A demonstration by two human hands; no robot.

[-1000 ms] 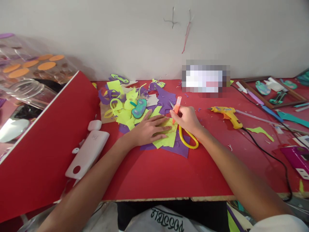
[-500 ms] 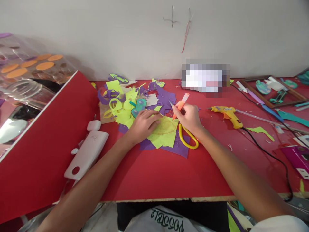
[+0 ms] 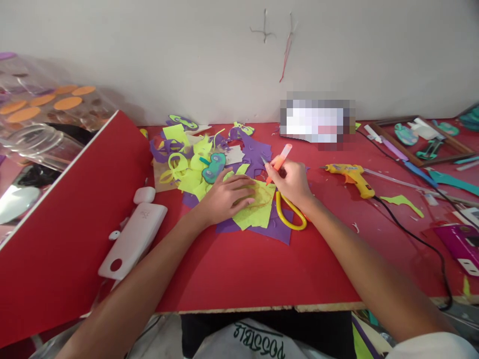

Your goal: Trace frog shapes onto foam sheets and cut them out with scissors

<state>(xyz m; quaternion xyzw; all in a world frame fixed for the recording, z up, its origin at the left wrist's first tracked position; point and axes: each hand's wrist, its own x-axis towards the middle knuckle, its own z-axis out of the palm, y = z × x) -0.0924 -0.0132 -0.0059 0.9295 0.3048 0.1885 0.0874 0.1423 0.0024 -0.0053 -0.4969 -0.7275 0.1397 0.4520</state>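
Head view: the right hand (image 3: 291,180) is gripping an orange knife (image 3: 278,163) pen-style, its long axis slanting up-right, tip at the yellow sheet (image 3: 258,207). The left hand (image 3: 224,195) is lying flat with fingers spread, pinning the sheet just left of the tip.

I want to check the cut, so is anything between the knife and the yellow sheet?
Nothing visible. The right hand holds the orange knife at the far edge of the yellow sheet; the left hand presses the sheet beside it, not under the blade.
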